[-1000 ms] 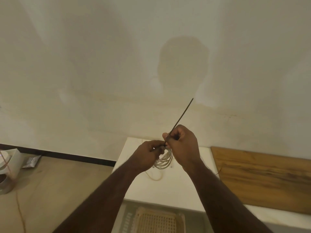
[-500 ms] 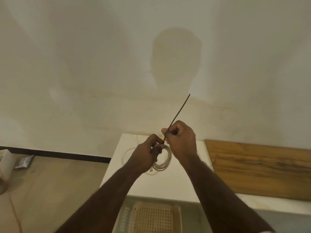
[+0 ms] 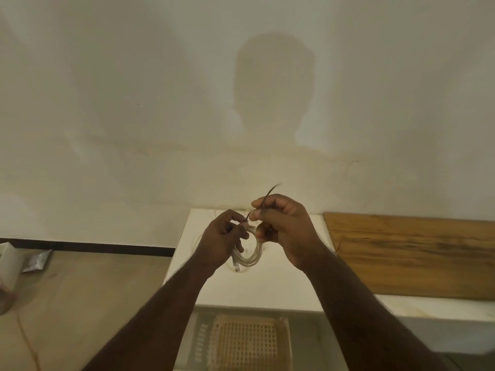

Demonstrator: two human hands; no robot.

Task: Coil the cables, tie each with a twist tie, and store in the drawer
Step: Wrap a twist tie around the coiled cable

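A coiled white cable [image 3: 250, 253] hangs in the air above the white counter [image 3: 267, 287]. My left hand [image 3: 222, 241] grips the coil at its top. My right hand [image 3: 284, 228] pinches a thin dark twist tie [image 3: 263, 203] between thumb and fingers; the tie runs from the coil's top up past my knuckles, bent and blurred at its free end. Both hands are close together, almost touching. The point where the tie meets the cable is partly hidden by my fingers.
A wooden board [image 3: 417, 255] lies on the counter to the right. Below the counter's front edge sits a woven basket [image 3: 249, 344]. A thin loose cord [image 3: 217, 212] lies on the counter near the wall. A small packet [image 3: 37, 261] lies on the floor at left.
The twist tie was straight and pointing up to the right; now its free end is bent over and blurred. My right hand has turned and the coil hangs lower and more open.
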